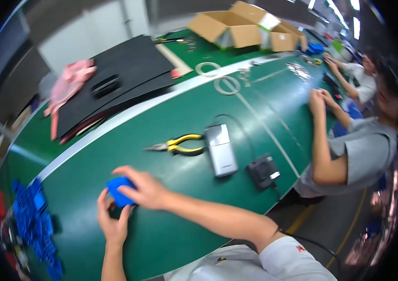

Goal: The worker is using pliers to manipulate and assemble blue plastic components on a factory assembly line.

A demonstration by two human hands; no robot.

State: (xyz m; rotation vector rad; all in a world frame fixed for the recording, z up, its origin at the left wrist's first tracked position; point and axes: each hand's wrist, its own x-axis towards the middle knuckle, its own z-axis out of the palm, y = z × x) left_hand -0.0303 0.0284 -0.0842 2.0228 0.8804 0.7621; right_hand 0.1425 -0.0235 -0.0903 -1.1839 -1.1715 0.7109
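While both hands are meeting over the green table (171,234), they are holding one small blue piece (118,190) between them. The left hand (112,220) is coming up from below, at about six o'clock of the piece, and its thumb and fingers are curling up around the bottom like a little cup, so the piece is not slipping down. The right hand (145,188) is reaching across from three o'clock, and its fingers are closing over the top and side, so the piece is staying snug and steady. Both hands are gripping it, with fingers narrow, not spread wide.

The blue piece is sitting just above the table, near the front edge, in the lower left part of the view. It is bright blue, smooth and chunky, maybe plastic, but the picture is blurry and the fingers are hiding much of it, so its full shape is hard to tell.

At nine o'clock from the hands, a heap of blue pieces (35,220) is lying close by for easy reach. At two o'clock, yellow-handled pliers (180,144) and a silver box (221,150) are resting well apart from the hands.
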